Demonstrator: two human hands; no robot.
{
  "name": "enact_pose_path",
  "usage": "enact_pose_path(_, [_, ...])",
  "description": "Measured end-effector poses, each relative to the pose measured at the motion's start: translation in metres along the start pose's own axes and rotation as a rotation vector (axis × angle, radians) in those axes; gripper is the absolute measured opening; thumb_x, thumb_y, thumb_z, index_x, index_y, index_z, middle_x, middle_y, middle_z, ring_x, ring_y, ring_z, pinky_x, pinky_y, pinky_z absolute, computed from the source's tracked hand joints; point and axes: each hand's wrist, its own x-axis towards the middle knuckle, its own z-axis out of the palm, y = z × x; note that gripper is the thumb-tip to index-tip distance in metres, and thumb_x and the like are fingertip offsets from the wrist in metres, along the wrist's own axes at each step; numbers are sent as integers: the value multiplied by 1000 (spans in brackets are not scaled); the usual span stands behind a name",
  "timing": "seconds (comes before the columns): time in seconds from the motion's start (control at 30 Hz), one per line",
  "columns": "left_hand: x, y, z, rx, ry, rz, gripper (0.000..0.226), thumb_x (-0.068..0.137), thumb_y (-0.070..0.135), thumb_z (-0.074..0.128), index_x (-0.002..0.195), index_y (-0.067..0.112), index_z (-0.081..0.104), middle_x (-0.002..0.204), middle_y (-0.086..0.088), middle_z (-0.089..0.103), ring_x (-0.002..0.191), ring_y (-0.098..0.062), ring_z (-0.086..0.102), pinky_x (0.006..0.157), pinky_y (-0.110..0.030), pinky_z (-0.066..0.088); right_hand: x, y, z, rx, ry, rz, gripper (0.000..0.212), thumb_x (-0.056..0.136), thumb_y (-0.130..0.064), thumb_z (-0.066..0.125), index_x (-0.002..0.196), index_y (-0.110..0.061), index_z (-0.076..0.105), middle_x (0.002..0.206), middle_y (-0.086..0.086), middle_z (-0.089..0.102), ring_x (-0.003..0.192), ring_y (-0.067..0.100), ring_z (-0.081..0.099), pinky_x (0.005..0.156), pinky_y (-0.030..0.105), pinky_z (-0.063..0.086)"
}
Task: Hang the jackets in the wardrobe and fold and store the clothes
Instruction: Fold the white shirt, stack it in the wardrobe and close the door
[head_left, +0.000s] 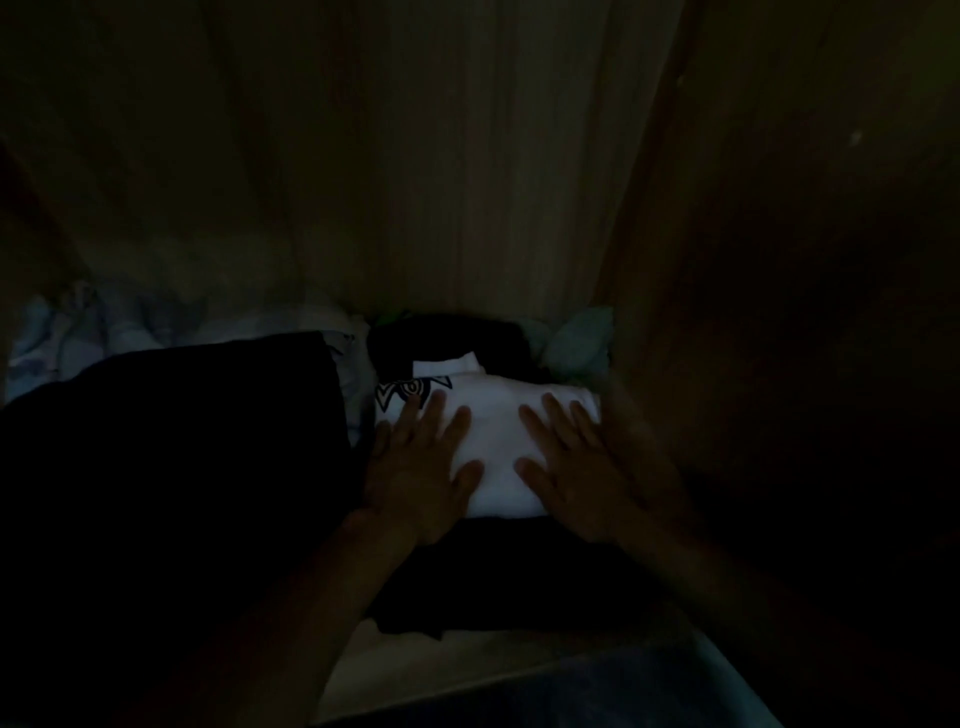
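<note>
Folded white garment (506, 447) lies a little right of centre in a very dim wooden wardrobe compartment (415, 182), on top of a dark pile (509, 582) that rests on the pale shelf board (415, 670). Wood-grain panels close the space at twelve o'clock, and a darker side wall (779, 312) stands at three o'clock.

At nine o'clock a large dark folded piece (171, 441) fills the near left, with pale blue crumpled fabric (78, 332) behind it at ten o'clock. The left hand (421, 467) lies flat on the white garment's left edge, fingers straight and spread, just below a dark printed pattern (410, 395). The garment's long axis runs from six toward twelve o'clock, its near folded edge facing the person. The right hand (576, 473) presses flat on its right side, fingers likewise spread. Behind it sits another dark item (447, 338), and a pale green cloth (582, 338) is tucked at one o'clock against the side wall.
</note>
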Motion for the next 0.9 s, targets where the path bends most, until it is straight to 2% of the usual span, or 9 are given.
enact_pose_path(0.1, [2,9,-27,-24,-143,-31,73,95,69,13,158,36,-5,164,2,-22,151,-23,-21,122,-46,-9,-3,-5,-23,10,-75,5,109,61,-88,-23,155,-37,-6,164,-4,-15,151,23,-13,119,41,-13])
enact_pose_path(0.2, [-7,15,-55,-31,-202,-17,65,101,61,24,158,38,3,166,3,-16,152,-24,-18,123,-49,-7,-13,-15,-49,74,-95,-36,115,62,-88,-22,157,-29,6,164,-4,-5,149,16,-12,112,27,-26])
enact_pose_path(0.3, [-20,24,-77,-6,-169,9,60,102,57,25,157,40,8,166,4,-12,152,-24,-14,123,-50,-4,-21,-25,-78,112,-66,18,127,54,-91,-29,157,-30,11,165,0,6,152,24,4,123,38,2])
enact_pose_path(0.37, [-24,29,-95,-51,-103,-16,58,102,56,27,157,38,16,168,2,-3,153,-23,-5,123,-47,2,-26,-35,-106,103,5,27,122,57,-89,-27,156,-31,14,164,3,13,149,25,15,121,34,10])
enact_pose_path(0.47, [-28,37,-139,-140,-50,-58,59,102,57,28,156,36,21,167,2,8,153,-22,5,123,-44,8,-30,-49,-156,82,38,13,113,64,-88,-22,155,-34,16,163,4,15,148,27,17,120,38,17])
enact_pose_path(0.63, [-46,63,-218,-125,112,-16,73,89,61,13,152,32,36,161,1,29,147,-24,24,118,-39,22,-37,-74,-234,129,28,29,67,96,-61,19,156,-29,16,162,3,19,147,23,20,118,33,16])
enact_pose_path(0.73, [-67,83,-265,-229,66,-51,80,86,66,10,150,29,41,158,1,36,144,-21,31,117,-37,27,-55,-98,-284,106,-2,16,62,102,-50,24,153,-15,28,159,6,27,143,24,32,115,26,16])
enact_pose_path(0.83, [-100,100,-324,-266,-21,-99,68,94,61,20,150,29,40,158,2,36,142,-20,35,116,-36,30,-83,-120,-348,192,-13,22,71,103,-56,15,131,-9,61,132,13,61,111,29,65,102,28,32])
enact_pose_path(0.9, [-126,111,-371,-264,-42,-116,60,99,57,28,150,28,40,158,3,36,141,-19,36,116,-36,29,-102,-130,-394,195,-12,-12,84,95,-68,6,142,-14,50,138,11,57,121,27,57,103,25,31])
